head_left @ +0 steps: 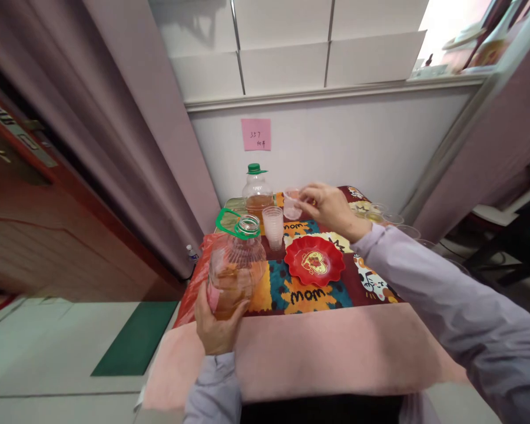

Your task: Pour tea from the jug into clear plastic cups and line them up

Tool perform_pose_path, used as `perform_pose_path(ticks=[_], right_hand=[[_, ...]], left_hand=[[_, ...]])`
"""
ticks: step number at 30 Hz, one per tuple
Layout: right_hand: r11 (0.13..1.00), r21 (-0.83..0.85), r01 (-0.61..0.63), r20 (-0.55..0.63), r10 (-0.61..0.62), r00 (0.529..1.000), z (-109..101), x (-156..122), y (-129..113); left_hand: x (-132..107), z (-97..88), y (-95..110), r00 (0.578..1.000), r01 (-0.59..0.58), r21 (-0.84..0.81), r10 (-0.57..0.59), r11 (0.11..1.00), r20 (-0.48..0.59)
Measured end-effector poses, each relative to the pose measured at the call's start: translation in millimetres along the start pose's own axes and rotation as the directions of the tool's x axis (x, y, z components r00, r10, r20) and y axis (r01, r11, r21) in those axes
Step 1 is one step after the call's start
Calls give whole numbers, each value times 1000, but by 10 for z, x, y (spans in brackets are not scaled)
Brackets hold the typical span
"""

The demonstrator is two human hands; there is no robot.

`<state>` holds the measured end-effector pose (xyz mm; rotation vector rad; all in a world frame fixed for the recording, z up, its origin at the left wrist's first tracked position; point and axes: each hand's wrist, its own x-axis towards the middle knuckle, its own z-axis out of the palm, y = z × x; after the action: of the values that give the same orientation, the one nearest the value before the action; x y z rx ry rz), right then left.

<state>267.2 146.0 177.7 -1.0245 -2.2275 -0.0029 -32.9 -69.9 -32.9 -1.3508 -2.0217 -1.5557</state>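
- Nearest the camera, lilac sleeves [424, 288] on both forearms, one rising from the bottom edge, the other slanting in from the right.
- Wrapped round the lower body of an uncapped jug [238, 277]: left hand [221, 324], thumb on one side, fingers on the other; amber liquid inside, green handle [227, 221] at the neck.
- Pinching a clear cup [292, 207] between thumb and fingertips: right hand [331, 206], well beyond the jug and toward the wall.
- Just beside the jug, on the desk, a stack of clear cups [272, 227], upright.
- Under the right forearm's near side, a red scalloped plate [294, 259] with a heart-shaped picture in its middle.
- Behind the stack, near the wall, a second jug [259, 201] with a green cap, amber liquid low in it.
- Partly hidden by the right sleeve, several clear round vessels [373, 217], one showing yellowish liquid.
- Beneath everything, a patterned cloth [311, 297]; along the desk's front, a pink cloth [327, 353].
- On the wall [335, 132], a pink note [256, 134] handwritten with "357".
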Motion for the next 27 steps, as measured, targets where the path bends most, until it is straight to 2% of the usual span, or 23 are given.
perform_pose_path(ticks=[2, 6, 10, 14, 17, 21, 24, 26, 27], right_hand=[[1000, -7, -1, 79, 2, 997, 112, -397, 152], [990, -76, -121, 257, 137, 957, 497, -1030, 408], [985, -105, -140, 306, 165, 937, 686, -1225, 478], [987, -104, -125, 327, 153, 932, 637, -1253, 459], [986, -121, -113, 290, 144, 946, 567, -1303, 469], [977, -50, -206, 177, 212, 961, 531, -1349, 470], [943, 164, -289, 20, 290, 957, 557, -1366, 336], [864, 398, -308, -67, 362, 930, 610, -1392, 139], [794, 525, -306, -58, 393, 918, 653, -1410, 13]], left_hand=[[6, 12, 15, 999, -18, -5, 17, 1000, -27], [10, 36, 38, 998, -49, -1, 49, 999, -43], [19, 37, 56, 998, -65, 11, 65, 998, -26], [28, 23, 71, 998, -54, 23, 55, 998, -11], [31, 11, 95, 999, -52, 20, 52, 998, 5], [34, 3, 123, 998, -60, 24, 60, 998, 18], [33, 9, 115, 998, -61, 37, 60, 997, 23], [29, 18, 103, 998, -68, 45, 67, 997, 21], [26, 23, 98, 997, -77, 50, 76, 996, 18]])
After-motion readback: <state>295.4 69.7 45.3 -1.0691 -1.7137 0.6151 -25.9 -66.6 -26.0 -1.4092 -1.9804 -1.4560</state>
